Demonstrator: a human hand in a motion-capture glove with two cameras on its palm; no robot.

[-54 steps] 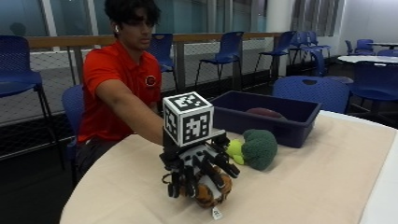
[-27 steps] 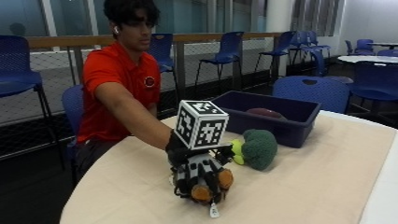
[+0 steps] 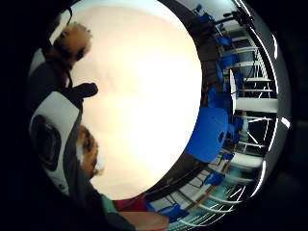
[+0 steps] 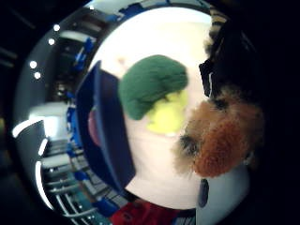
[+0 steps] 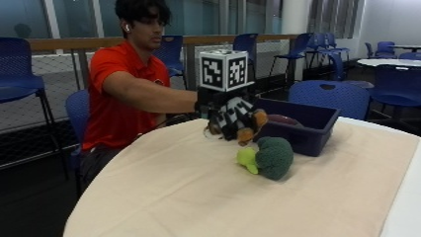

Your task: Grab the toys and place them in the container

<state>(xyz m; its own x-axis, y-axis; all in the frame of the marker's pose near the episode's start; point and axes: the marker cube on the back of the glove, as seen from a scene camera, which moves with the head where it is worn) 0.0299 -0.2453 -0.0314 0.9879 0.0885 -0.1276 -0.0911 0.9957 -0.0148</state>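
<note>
My gloved right hand is raised above the table and grips an orange-brown plush toy, which pokes out below the fingers. The same toy fills the space close to the palm. A green broccoli plush with a yellow-green stem lies on the table just below and to the right of the hand. Behind it stands the dark blue container, with a reddish toy inside. From the palm, the broccoli lies between the hand and the container.
The round table has a beige cloth with open surface in front and to the left of the hand. Blue chairs stand behind the container. The person's bare hand is not in view.
The hand has lifted off the table with the orange-brown toy in its grip and moved up towards the container. The broccoli and the container have stayed put.
</note>
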